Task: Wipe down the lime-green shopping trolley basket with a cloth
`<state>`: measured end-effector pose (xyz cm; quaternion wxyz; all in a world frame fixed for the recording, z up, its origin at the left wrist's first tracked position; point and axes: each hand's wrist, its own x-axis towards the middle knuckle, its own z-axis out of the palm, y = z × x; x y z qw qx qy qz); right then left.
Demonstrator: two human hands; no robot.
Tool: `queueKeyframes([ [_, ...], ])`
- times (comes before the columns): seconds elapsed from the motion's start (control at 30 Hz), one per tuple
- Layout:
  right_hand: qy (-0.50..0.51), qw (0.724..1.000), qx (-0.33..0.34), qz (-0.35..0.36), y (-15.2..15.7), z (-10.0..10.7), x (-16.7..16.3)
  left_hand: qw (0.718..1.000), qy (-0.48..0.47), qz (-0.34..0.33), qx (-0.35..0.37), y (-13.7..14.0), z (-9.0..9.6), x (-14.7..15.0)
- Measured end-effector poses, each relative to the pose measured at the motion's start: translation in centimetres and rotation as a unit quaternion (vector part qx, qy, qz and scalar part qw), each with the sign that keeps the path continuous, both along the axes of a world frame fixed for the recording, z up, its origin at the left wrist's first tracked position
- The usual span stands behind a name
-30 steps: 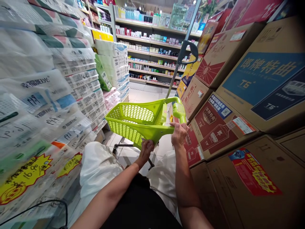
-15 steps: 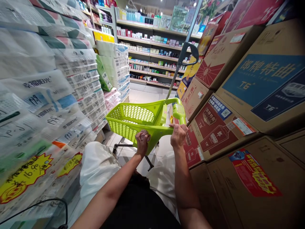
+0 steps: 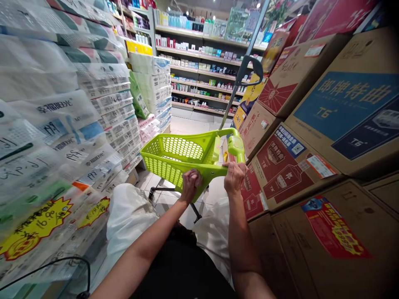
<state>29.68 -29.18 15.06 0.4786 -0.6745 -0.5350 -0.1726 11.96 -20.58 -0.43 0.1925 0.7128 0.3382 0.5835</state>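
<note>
A lime-green plastic shopping cart [image 3: 168, 174] with perforated basket walls stands on dark legs in front of me, its basket pointing left. My left hand [image 3: 190, 182] is closed against the near side wall of the basket. What its curled fingers hold, if anything, I cannot make out. At the cart's right end, my right hand [image 3: 234, 177] is wrapped round the near corner of the green handle [image 3: 236, 144]. The basket floor is only partly visible.
Stacked tissue packs [image 3: 68, 124] line the left side, and cardboard cartons [image 3: 346, 108] are piled close on the right. Beyond the cart, a dark upright handle [image 3: 249, 70] leans on a pole. Stocked shelves [image 3: 202, 54] cross the back. A black cable [image 3: 62, 261] hangs lower left.
My left hand has slid a little to the right along the basket's side wall. The right hand keeps its grip at the handle corner. The view has shifted slightly.
</note>
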Motion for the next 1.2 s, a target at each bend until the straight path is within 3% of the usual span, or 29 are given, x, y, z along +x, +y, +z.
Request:
queueKeyframes([
  [0.13, 0.005, 1.0, -0.004, 0.005, -0.2, 0.1, 0.0, 0.997, 0.057, -0.058, -0.003, -1.0, -1.1, -0.8],
  [0.2, 0.004, 1.0, -0.008, 0.01, -0.2, 0.1, 0.0, 0.999, 0.042, -0.021, -0.004, -0.8, -0.9, -1.3],
  [0.3, 0.002, 1.0, -0.007, 0.007, -0.1, 0.0, 0.0, 0.998, -0.011, 0.058, -0.012, -0.5, 1.0, -0.5],
  [0.4, 0.0, 1.0, -0.001, -0.003, 0.1, -0.3, 0.1, 0.999, 0.0, 0.014, 0.03, -0.9, 2.6, 1.2],
  [0.53, -0.012, 1.0, 0.007, 0.002, 0.0, -0.4, 0.3, 0.997, 0.024, -0.023, 0.064, -1.3, 1.6, 1.3],
  [0.6, -0.016, 1.0, 0.014, 0.009, -0.1, -0.3, 0.3, 0.998, 0.009, 0.024, 0.049, -0.3, 0.7, -0.1],
  [0.67, -0.021, 1.0, 0.016, 0.013, -0.2, -0.3, 0.2, 0.99, -0.048, 0.13, 0.018, 1.5, 0.3, -2.0],
  [0.73, -0.024, 1.0, 0.014, 0.009, -0.3, -0.2, 0.1, 0.966, -0.112, 0.233, -0.023, 3.5, 0.7, -3.6],
  [0.8, -0.02, 1.0, 0.017, -0.002, -0.2, -0.2, -0.1, 0.954, -0.133, 0.264, -0.05, 4.6, 1.5, -4.3],
  [0.9, -0.012, 1.0, 0.024, -0.014, 0.0, -0.3, -0.3, 0.974, -0.096, 0.202, -0.03, 3.5, 2.6, -3.0],
  [0.97, -0.011, 1.0, 0.025, -0.014, 0.0, -0.2, -0.3, 0.993, -0.035, 0.108, 0.02, 1.5, 2.7, -1.4],
  [1.07, -0.017, 1.0, 0.021, -0.005, -0.3, 0.0, -0.3, 0.995, 0.043, -0.001, 0.088, -0.2, 2.5, 0.0],
  [1.13, -0.023, 0.999, 0.021, 0.004, -0.4, 0.0, -0.2, 0.996, 0.037, 0.038, 0.078, 0.7, 2.3, -0.6],
  [1.2, -0.027, 0.999, 0.019, 0.008, -0.5, 0.0, -0.1, 0.99, -0.007, 0.137, 0.031, 2.9, 2.2, -2.2],
])
